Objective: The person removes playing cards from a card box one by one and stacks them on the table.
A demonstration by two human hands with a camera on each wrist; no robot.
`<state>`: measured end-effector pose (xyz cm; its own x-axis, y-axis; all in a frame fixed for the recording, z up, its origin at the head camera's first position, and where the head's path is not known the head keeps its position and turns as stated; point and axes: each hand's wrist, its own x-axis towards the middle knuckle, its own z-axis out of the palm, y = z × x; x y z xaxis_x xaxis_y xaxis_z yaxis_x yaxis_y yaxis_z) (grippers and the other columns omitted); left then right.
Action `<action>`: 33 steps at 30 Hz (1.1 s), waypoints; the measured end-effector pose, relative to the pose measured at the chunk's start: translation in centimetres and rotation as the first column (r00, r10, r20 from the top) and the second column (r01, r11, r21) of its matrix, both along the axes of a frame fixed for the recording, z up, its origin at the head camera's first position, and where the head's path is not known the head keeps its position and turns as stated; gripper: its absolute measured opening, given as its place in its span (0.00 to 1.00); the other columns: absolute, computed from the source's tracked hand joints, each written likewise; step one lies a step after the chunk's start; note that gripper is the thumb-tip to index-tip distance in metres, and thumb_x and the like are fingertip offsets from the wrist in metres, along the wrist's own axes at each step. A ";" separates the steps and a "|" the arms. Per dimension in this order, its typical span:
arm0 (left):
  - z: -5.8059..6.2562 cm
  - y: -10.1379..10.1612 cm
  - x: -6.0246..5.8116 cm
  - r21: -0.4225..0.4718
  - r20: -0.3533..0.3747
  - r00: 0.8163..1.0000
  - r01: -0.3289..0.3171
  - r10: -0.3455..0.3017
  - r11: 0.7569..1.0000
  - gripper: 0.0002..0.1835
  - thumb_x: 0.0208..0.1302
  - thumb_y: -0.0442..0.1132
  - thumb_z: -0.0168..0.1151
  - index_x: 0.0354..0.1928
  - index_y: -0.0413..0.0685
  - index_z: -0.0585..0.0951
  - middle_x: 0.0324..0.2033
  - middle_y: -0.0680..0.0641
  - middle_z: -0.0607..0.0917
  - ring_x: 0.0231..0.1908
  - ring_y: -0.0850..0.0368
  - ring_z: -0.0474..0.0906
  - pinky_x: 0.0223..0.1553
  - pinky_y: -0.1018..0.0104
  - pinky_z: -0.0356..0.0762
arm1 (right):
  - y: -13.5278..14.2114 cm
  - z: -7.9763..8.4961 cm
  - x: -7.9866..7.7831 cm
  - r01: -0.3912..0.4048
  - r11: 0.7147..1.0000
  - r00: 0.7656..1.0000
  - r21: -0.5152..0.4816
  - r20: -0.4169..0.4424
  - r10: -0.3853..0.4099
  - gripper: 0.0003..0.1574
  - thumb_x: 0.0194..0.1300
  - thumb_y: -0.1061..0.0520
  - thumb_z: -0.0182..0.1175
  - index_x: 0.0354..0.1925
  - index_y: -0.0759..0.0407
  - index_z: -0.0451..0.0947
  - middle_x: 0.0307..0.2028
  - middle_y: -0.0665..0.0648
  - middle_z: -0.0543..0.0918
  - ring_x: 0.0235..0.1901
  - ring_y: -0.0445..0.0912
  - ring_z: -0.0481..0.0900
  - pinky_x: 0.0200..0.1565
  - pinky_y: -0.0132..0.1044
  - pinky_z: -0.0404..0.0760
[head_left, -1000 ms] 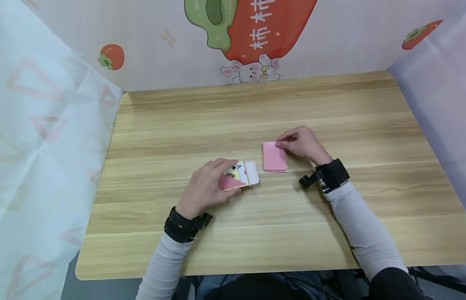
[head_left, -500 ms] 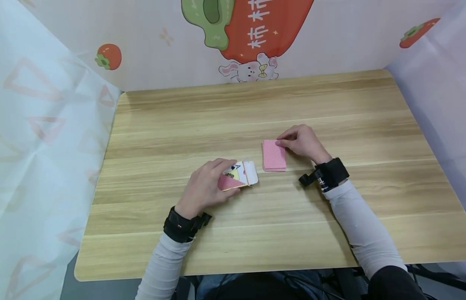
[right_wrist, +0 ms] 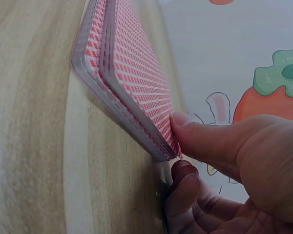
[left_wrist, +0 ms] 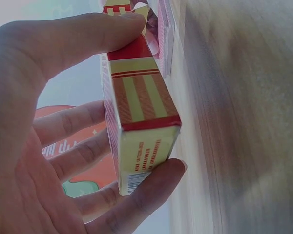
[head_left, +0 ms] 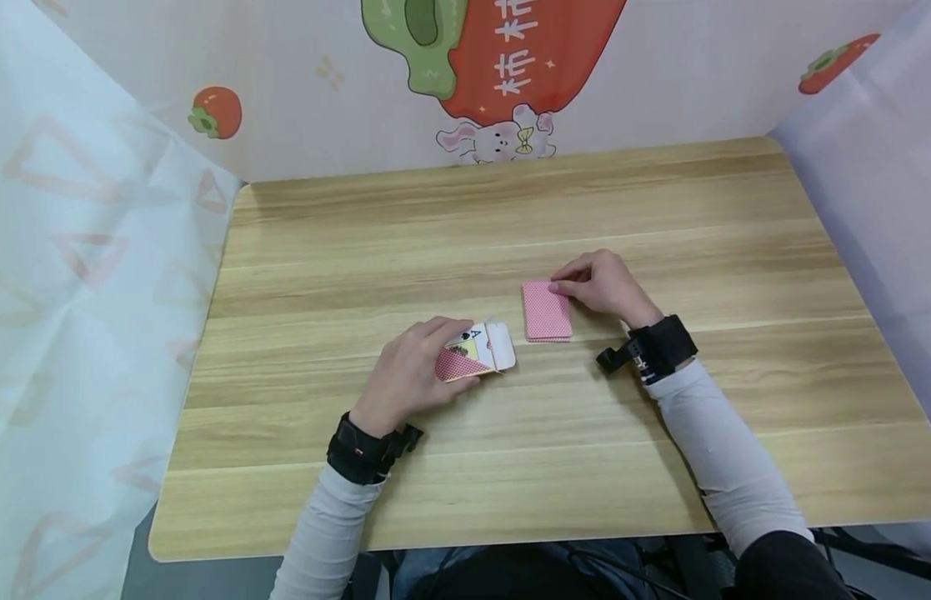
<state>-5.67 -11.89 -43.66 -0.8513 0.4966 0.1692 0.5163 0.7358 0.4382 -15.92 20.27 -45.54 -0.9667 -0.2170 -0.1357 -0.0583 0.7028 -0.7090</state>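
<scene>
My left hand (head_left: 412, 367) grips a playing card box (head_left: 503, 348) left of the table's middle, thumb on one side edge and fingers on the other. The box is patterned red and white, with an ace printed on it and its white end flap folded out. In the left wrist view the box's (left_wrist: 141, 100) red and cream side faces the camera. To its right a deck of playing cards (head_left: 546, 312) lies face down, red-patterned backs up. My right hand (head_left: 609, 287) pinches the deck's far right corner between thumb and fingers. The right wrist view shows the stack's (right_wrist: 136, 73) layers unevenly aligned.
Both things lie on a wood-grain table (head_left: 345, 250). A white printed sheet (head_left: 285, 108) with strawberries and a rabbit hangs behind it, with more sheeting at both sides. Dark cables (head_left: 878, 558) run below the front edge at the right.
The deck's upper cards have shifted very slightly against the lower ones at the near edge. Both hands stay in nearly the same place.
</scene>
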 end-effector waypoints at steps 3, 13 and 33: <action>0.0 0.0 0.0 -0.003 0.000 1.000 -0.005 0.005 1.000 0.40 0.47 0.56 0.80 0.65 0.53 0.81 0.54 0.50 0.86 0.51 0.52 0.83 0.44 0.54 0.84 | 0.0 0.1 0.0 -0.005 1.000 1.000 0.003 -0.001 0.005 0.16 0.63 0.50 0.72 0.46 0.57 0.92 0.40 0.58 0.90 0.35 0.51 0.76 0.36 0.42 0.73; 0.0 0.1 0.0 0.010 0.017 1.000 0.005 -0.005 1.000 0.40 0.48 0.57 0.79 0.65 0.52 0.81 0.54 0.50 0.86 0.50 0.53 0.84 0.45 0.55 0.84 | -1.4 2.2 1.3 -0.054 0.995 0.990 -0.081 -0.138 0.042 0.14 0.66 0.54 0.69 0.47 0.60 0.89 0.40 0.58 0.88 0.35 0.50 0.82 0.36 0.41 0.79; 0.2 0.4 0.2 0.075 0.001 0.999 0.033 -0.034 0.997 0.40 0.48 0.55 0.80 0.65 0.52 0.81 0.55 0.51 0.85 0.52 0.56 0.82 0.47 0.58 0.83 | -6.6 2.6 6.4 -0.331 0.867 0.939 -0.373 -0.043 0.340 0.08 0.59 0.61 0.73 0.37 0.61 0.83 0.33 0.55 0.86 0.32 0.46 0.84 0.37 0.37 0.86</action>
<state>-5.45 -11.52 -43.47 -0.8348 0.5108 0.2054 0.5391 0.6831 0.4927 -9.54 13.65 -42.99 -0.8241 -0.5665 -0.0033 -0.2240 0.3312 -0.9166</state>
